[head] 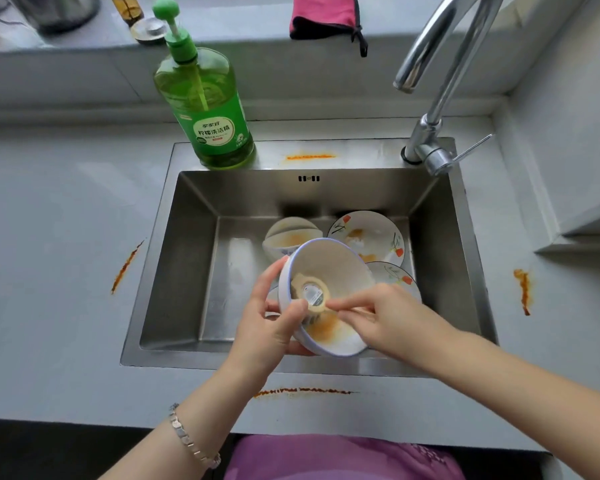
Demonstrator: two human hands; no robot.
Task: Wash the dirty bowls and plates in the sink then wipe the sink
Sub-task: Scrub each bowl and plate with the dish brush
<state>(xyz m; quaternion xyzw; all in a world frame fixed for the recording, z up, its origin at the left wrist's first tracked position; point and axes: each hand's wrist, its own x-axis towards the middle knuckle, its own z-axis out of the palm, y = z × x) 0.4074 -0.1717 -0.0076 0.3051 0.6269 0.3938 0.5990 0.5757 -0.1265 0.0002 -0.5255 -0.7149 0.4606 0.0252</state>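
My left hand (271, 323) grips a white bowl with a blue rim (329, 268), tilted over the steel sink (194, 216); orange residue lies at its bottom. Inside the bowl sits a small beige plug-like piece (310, 292), and my right hand (385, 317) pinches its edge with the fingertips. Behind, in the sink, lies another stained bowl (290, 235) on its side, beside a flowered plate (371, 235) smeared orange. A second flowered plate (395, 275) shows partly behind my right hand.
A green dish-soap pump bottle (205, 109) stands on the sink's back ledge. The chrome tap (437, 98) rises at back right, not running. Orange smears mark the counter left (125, 268), right (522, 289), front (302, 391) and the back ledge (309, 156). A pink cloth (323, 15) lies on the sill.
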